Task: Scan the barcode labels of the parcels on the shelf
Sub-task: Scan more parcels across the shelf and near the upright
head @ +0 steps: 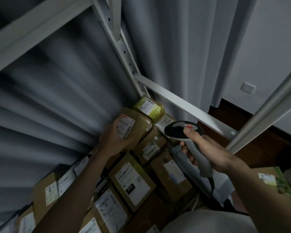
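Note:
Several brown cardboard parcels with white barcode labels lie packed on a low shelf. My left hand (113,139) grips one brown parcel (136,126) near the back, its white label (125,126) facing up. My right hand (207,148) holds a grey and black barcode scanner (186,132) by its handle, thumb on top, with the head to the right of that parcel. A cable hangs from the handle's base. A yellow-green parcel (149,106) sits behind, against the curtain.
A white metal shelf frame surrounds the parcels: a rear upright (122,47), a side rail (183,103) and a front post (265,111) on the right. Grey curtain (57,98) hangs behind. A green-printed box (276,184) sits at the right. Dark wooden floor shows beyond.

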